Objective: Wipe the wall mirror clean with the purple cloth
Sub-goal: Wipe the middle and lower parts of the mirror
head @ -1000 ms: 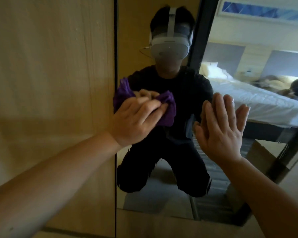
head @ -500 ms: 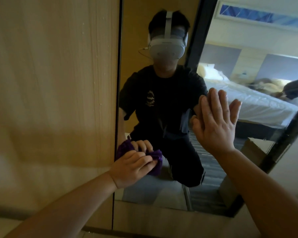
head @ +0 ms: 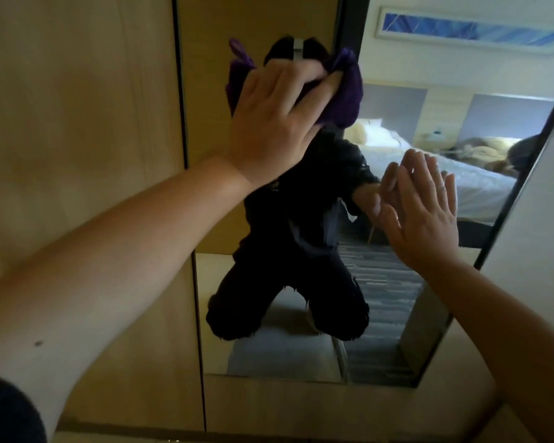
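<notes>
A tall wall mirror (head: 397,308) fills the middle and right of the head view, reflecting a kneeling person in dark clothes. My left hand (head: 275,123) presses a crumpled purple cloth (head: 344,91) against the upper part of the glass. The cloth bulges out above and to the right of my fingers. My right hand (head: 422,209) lies flat on the mirror lower down on the right, fingers spread, holding nothing.
A light wooden panel (head: 77,107) runs along the mirror's left edge. A dark frame (head: 506,199) bounds the mirror on the right, with a pale wall (head: 544,219) beyond. The reflection shows a bed with white bedding (head: 435,171) and a carpeted floor.
My left hand with the cloth went down to the mirror's lower part, then swept up to the upper part. My right hand has stayed flat on the glass.
</notes>
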